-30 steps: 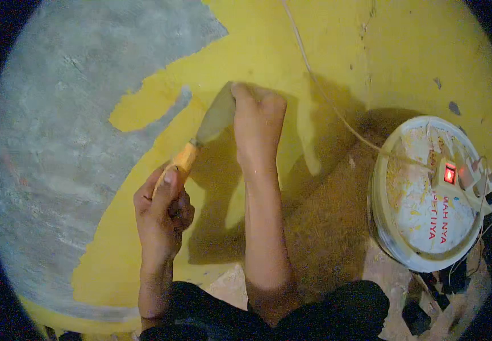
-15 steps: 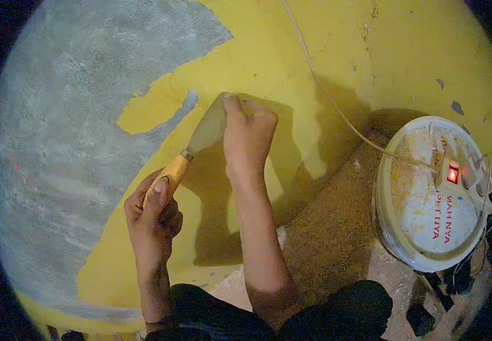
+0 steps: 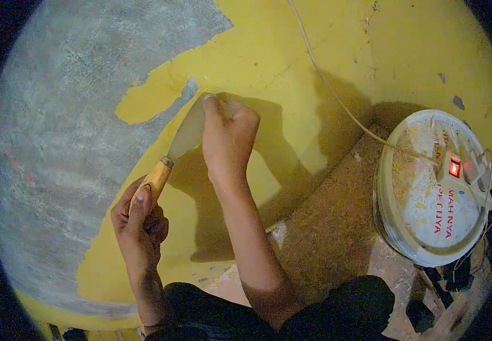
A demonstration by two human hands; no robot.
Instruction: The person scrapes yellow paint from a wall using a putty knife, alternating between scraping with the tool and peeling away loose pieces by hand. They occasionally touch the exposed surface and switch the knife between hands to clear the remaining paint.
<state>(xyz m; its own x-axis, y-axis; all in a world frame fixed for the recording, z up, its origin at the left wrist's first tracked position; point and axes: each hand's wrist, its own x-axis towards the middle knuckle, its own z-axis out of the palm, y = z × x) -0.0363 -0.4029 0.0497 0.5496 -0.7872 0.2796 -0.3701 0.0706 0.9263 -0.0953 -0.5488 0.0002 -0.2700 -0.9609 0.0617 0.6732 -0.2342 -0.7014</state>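
Note:
My left hand (image 3: 141,227) is closed round the wooden handle of a putty knife (image 3: 188,133), thumb lying along the handle. The wide metal blade slants up and to the right, against the wall. At the blade's upper corner, my right hand (image 3: 230,136) is closed with thumb and fingers pinching the blade's edge; the fingertips are partly hidden. Behind both hands stands a wall with yellow paint (image 3: 246,62). On its left side a large grey patch (image 3: 70,113) with ragged edges shows, and a narrow grey strip (image 3: 180,105) runs close to the blade's tip.
To the right, a white bucket (image 3: 379,199) carries a power strip (image 3: 453,176) with a lit red switch on its lid. A pale cable (image 3: 331,96) hangs down across the wall to it. Debris litters the brown floor (image 3: 325,227), and my dark-clothed knees are at the bottom.
Both hands have shifted left together with the putty knife, its blade now nearer the grey strip. The grip of each hand stays the same.

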